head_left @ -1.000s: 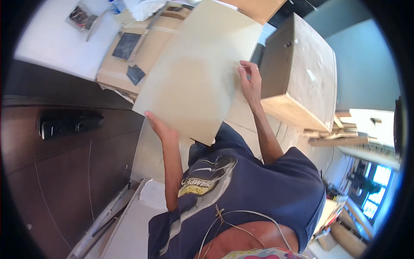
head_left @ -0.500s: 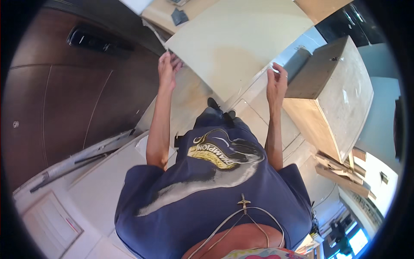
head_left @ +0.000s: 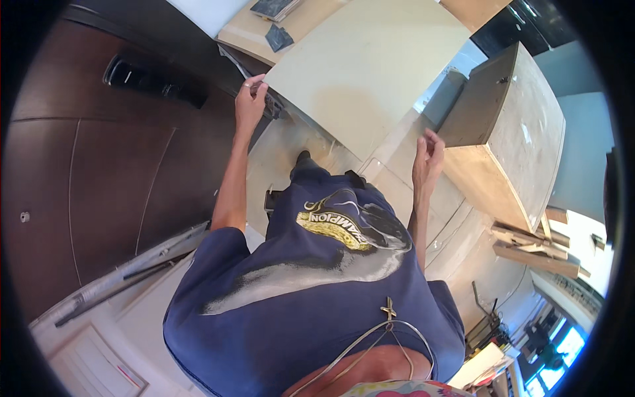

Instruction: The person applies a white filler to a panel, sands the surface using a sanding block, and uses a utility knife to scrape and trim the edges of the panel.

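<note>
A large cream-coloured flat board (head_left: 370,59) lies ahead of me, one corner pointing toward my body and overhanging the floor. My left hand (head_left: 250,102) is at its left corner, with thumb and fingers closed on the edge there; the fingertips are partly hidden. To the right, my right hand (head_left: 428,159) is raised with thumb and fingers apart and nothing in it. It is off the board, nearest to a wooden box-like cabinet (head_left: 493,165) with a pale, scuffed panel.
A wooden worktop (head_left: 239,26) with a dark grey scrap (head_left: 278,38) stands beyond the board. At left is a dark brown door (head_left: 99,159) with a black lock. Wood offcuts (head_left: 536,255) lie at right. Pale tiles (head_left: 433,215) cover the floor.
My left hand has closed at the board's left corner. My right hand has dropped back from beside the board's right edge toward me. My body has turned and shifted slightly.
</note>
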Demonstrator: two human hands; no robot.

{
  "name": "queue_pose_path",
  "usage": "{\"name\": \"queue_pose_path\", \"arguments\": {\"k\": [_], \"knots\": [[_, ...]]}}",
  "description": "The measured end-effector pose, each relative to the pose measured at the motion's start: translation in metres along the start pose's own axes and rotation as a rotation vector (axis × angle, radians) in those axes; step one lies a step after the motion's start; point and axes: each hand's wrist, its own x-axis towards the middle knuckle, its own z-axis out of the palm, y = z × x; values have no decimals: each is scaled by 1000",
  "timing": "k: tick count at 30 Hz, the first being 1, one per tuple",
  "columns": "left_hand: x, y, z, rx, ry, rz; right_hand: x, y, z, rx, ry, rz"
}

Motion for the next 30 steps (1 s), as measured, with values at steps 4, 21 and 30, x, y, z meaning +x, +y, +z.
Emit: {"name": "queue_pose_path", "arguments": {"k": [4,21,30], "knots": [[18,2,-21,-315,-253,-132,10,-71,71,44,20,-190],[-19,59,43,-561,-583,-149,21,-136,153,-289,-316,-354],[-18,81,53,-481,-705,-96,16,-134,127,-368,-253,-431]]}}
